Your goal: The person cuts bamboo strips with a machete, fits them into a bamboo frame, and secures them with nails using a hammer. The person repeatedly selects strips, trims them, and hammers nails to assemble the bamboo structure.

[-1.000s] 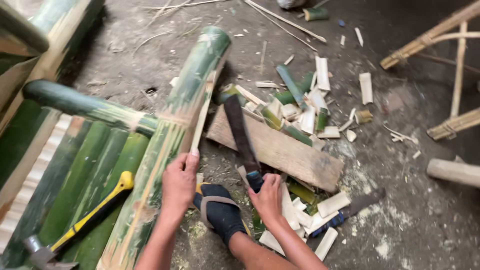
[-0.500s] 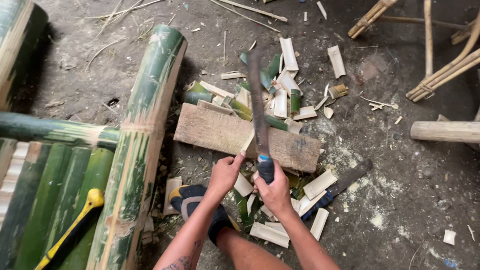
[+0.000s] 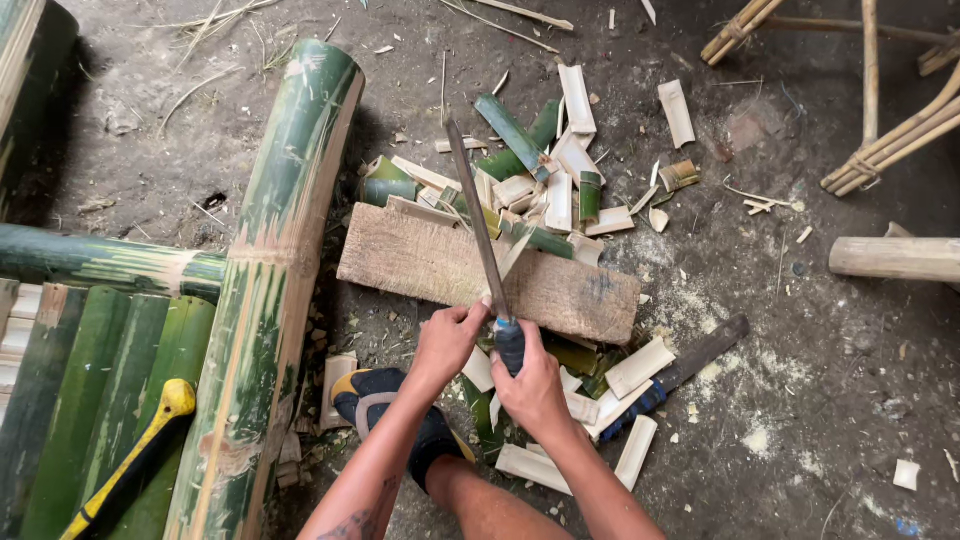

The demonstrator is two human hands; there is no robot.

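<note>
My right hand [image 3: 535,385] grips the blue handle of a long machete [image 3: 478,215]. Its blade points away from me, edge down, over a worn wooden block [image 3: 420,262] on the ground. My left hand [image 3: 445,340] is beside the handle, fingertips at the blade's base, and seems to pinch a thin pale bamboo sliver [image 3: 512,258] that stands on the block against the blade. My foot in a dark sandal [image 3: 385,400] rests below the hands.
A thick green bamboo pole [image 3: 290,230] lies to the left over split green slats [image 3: 100,400], with a yellow-handled hammer [image 3: 135,460] on them. Cut bamboo offcuts [image 3: 545,165] litter the ground beyond the block. A second blue-handled knife [image 3: 685,368] lies at the right, near a log [image 3: 890,258] and bamboo sticks [image 3: 890,130].
My left hand left the thick bamboo pole and came to the block beside the blade. The machete turned from flat to edge-down over the block. The view shifted right.
</note>
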